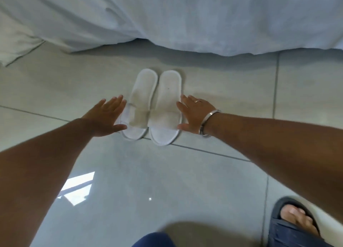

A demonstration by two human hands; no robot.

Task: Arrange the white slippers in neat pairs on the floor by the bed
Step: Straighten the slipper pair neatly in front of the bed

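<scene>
I have one pair of flat white cloth slippers lying side by side on the pale glossy tiled floor: the left slipper and the right slipper nearly touch along their inner edges, closed toe ends toward me, open heels toward the bed. My left hand lies flat against the outer edge of the left one, fingers spread; my right hand, with a ring and a metal bangle, does the same on the other side. Neither grip is pinching anything; both are open palms squaring the pair up.

I judge this pair as good as done, bar a small nudge: the toe ends sit slightly uneven. I see no other slippers, so I cannot tell whether more remain.

The white bed sheet hangs down just beyond the heels, not touching them. My foot in a dark blue slide sandal stands well clear. Nothing blocks the spot.
</scene>
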